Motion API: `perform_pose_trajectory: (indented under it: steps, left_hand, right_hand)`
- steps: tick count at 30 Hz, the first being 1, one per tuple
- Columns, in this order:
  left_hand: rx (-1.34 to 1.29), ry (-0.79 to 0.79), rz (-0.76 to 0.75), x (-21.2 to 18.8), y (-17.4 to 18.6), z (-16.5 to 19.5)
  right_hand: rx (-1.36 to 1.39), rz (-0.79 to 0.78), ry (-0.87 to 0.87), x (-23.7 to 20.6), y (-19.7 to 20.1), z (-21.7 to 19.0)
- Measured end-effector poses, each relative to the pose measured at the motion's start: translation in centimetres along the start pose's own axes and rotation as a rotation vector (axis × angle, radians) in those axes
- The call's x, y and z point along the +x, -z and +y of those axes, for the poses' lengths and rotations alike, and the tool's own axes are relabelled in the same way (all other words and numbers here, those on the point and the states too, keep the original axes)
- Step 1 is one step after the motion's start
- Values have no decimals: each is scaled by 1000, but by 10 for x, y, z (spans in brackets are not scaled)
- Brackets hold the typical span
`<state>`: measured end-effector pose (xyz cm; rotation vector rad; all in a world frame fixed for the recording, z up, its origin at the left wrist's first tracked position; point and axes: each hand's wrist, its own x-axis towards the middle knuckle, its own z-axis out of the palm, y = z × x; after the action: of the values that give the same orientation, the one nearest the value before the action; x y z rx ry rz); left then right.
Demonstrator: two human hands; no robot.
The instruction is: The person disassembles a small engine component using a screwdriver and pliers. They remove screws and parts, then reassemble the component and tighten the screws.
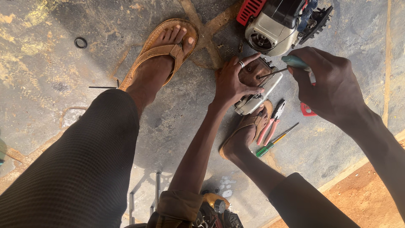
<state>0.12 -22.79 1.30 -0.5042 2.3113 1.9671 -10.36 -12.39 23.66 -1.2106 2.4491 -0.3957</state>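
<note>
- A teal-handled screwdriver with a silver shaft [291, 64] is showing at upper right.
- A small engine of grey metal with a red ribbed cover and black top [276, 21] is sitting at the top edge.
- Tan leather sandals [162, 50] are showing at upper centre.
- Pink-handled pliers [271, 123] are lying right of centre.
- A thin green-and-yellow-handled screwdriver [276, 140] is lying beside them.
- A black rubber ring [80, 42] is lying at upper left.
- The grey concrete floor with yellowish-orange stains [50, 67] is filling the frame.

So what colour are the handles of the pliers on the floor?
Pink to red, on the pliers beside the right foot; the head view shows them.
</note>
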Motion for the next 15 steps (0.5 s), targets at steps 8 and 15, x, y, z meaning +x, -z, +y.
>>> perform_pose_trajectory:
  steps: [8,15]
  left_hand:
    - [-16,-6,4,1,-2,-5]
    - [-18,10,2,-2,-2,-2]
  right_hand:
    - [-47,-35,21,5,-6,0]
    - [-402,-224,155,16,-9,-39]
